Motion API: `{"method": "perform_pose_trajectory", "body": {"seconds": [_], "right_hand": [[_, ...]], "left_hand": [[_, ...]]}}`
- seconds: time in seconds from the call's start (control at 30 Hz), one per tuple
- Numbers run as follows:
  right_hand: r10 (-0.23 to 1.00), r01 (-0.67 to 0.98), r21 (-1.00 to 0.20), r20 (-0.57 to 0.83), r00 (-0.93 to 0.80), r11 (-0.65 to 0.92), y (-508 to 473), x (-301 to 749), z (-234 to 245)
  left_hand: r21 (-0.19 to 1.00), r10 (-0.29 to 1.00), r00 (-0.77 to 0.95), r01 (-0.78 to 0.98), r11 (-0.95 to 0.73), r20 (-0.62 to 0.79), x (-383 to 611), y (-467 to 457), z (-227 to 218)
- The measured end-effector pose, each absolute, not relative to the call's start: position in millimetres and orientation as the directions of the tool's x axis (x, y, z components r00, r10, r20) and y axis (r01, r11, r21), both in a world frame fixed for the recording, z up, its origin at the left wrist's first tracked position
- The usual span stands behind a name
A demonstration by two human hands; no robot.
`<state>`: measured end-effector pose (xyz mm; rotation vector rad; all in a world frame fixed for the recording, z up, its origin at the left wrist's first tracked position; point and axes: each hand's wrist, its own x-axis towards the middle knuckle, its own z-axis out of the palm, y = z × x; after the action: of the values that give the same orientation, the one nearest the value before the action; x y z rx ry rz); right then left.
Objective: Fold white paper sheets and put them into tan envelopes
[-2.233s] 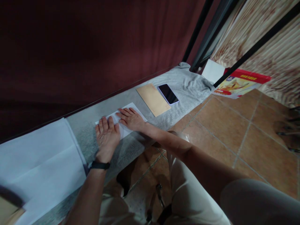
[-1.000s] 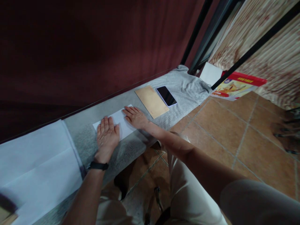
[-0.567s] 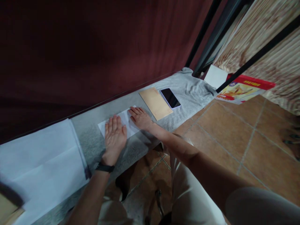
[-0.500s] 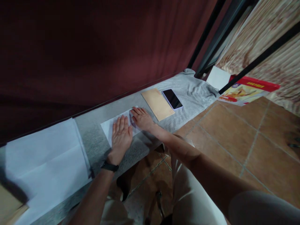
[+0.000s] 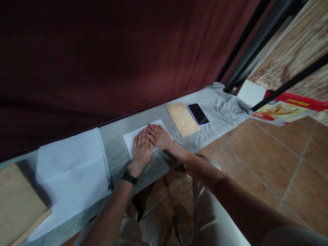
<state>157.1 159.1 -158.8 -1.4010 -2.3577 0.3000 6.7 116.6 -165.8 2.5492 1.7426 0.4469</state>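
Both palms lie flat on a small folded white sheet of paper (image 5: pixel 131 137) on a grey cloth-covered bench (image 5: pixel 115 157). My left hand (image 5: pixel 141 150) presses its near half, fingers stretched out together; a black band is on that wrist. My right hand (image 5: pixel 159 136) rests right beside it on the sheet's right part, fingers also extended and flat. The two hands touch side by side. Most of the sheet is hidden under them.
A brown envelope (image 5: pixel 182 119) and a dark phone (image 5: pixel 198 114) lie to the right on the cloth. Large white sheets (image 5: pixel 71 171) and a brown stack (image 5: pixel 17 201) lie left. A dark red curtain (image 5: pixel 102 51) backs the bench. Tiled floor (image 5: pixel 269 160) and a colourful box (image 5: pixel 287 108) are right.
My left hand has slid right along the sheet until it meets my right hand. The view has shifted left, so the brown stack now shows at the left.
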Motion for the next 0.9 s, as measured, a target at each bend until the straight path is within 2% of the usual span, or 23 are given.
{"method": "perform_pose_trajectory", "body": {"seconds": [0.17, 0.43, 0.67, 0.77, 0.9], "right_hand": [[0.882, 0.82, -0.325, 0.2, -0.428, 0.471, 158, 161, -160], [0.895, 0.835, -0.323, 0.185, -0.405, 0.445, 160, 166, -160], [0.9, 0.828, -0.355, 0.148, -0.409, 0.435, 164, 168, -156], [0.899, 0.828, -0.352, 0.138, -0.416, 0.437, 165, 169, -154], [0.895, 0.822, -0.357, 0.129, -0.428, 0.444, 166, 171, -157]], "left_hand": [[0.197, 0.946, 0.263, 0.934, -0.299, 0.188, -2, 118, -158], [0.181, 0.964, 0.231, 0.951, -0.252, 0.131, -5, 115, -149], [0.214, 0.963, 0.203, 0.947, -0.239, 0.179, -1, 115, -143], [0.288, 0.917, 0.269, 0.89, -0.353, 0.294, 10, 109, -131], [0.288, 0.734, 0.519, 0.692, -0.661, 0.438, 33, 84, -120]]}}
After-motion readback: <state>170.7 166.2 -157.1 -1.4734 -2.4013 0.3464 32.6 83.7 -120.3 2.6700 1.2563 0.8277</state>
